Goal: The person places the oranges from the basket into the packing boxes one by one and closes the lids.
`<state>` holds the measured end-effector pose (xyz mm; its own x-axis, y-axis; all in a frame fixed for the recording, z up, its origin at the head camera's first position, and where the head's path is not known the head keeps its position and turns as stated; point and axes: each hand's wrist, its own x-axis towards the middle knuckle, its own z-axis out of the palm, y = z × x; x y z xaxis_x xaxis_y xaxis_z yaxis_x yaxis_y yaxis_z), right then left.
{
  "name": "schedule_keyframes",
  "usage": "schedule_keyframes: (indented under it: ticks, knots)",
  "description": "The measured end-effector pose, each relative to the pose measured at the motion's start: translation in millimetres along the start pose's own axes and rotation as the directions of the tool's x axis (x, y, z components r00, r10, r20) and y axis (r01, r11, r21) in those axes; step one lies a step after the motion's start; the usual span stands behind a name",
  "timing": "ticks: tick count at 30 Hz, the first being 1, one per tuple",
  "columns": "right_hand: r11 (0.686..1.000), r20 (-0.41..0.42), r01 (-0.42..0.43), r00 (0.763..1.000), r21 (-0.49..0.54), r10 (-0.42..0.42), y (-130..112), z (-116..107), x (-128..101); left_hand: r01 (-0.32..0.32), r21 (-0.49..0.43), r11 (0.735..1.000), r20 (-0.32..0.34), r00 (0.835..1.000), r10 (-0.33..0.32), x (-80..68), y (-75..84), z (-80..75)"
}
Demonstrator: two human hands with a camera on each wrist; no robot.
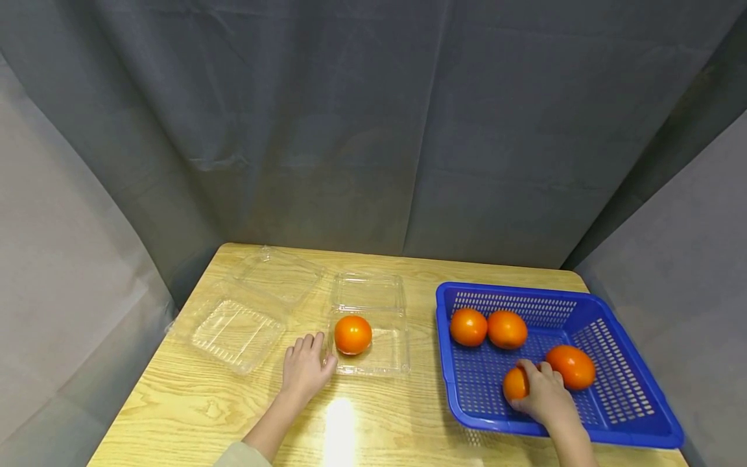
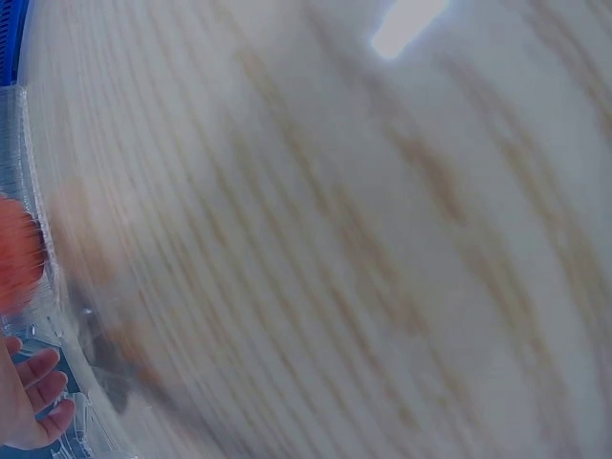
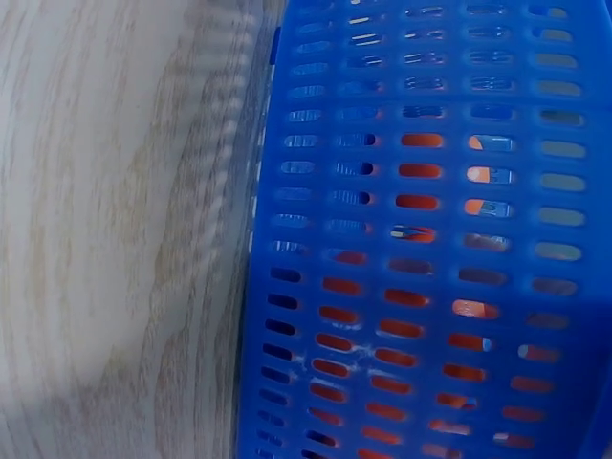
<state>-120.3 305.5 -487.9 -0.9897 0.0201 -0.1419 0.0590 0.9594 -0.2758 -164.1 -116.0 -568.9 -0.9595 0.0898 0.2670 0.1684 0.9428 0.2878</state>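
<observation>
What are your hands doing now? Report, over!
Right hand grips orange in blue basket. Left hand rests at clear box. Nothing in the way.

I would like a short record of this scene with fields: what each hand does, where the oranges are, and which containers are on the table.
left hand: left hand rests open on the table, touching the clear box
right hand: right hand grips an orange inside the blue basket
loose oranges in basket: three
clear box holds: one orange
other container: empty clear box, lid open, at far left
</observation>
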Motion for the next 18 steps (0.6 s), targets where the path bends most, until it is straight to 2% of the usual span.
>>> schedule_keyframes:
  ticks: [11, 18]
  knots:
    - [0.999, -0.079, 0.042, 0.996, 0.013, -0.04, -5.7, -7.5, 3.4, 0.0, 0.003, 1.0, 0.004, 1.0, 0.0, -0.3, -0.1, -0.1]
    - [0.995, -0.184, 0.094, 0.979, 0.022, -0.088, -13.5, -15.4, 7.4, -0.003, -0.01, 1.0, -0.009, 1.0, 0.003, -0.3, 0.1, 0.7]
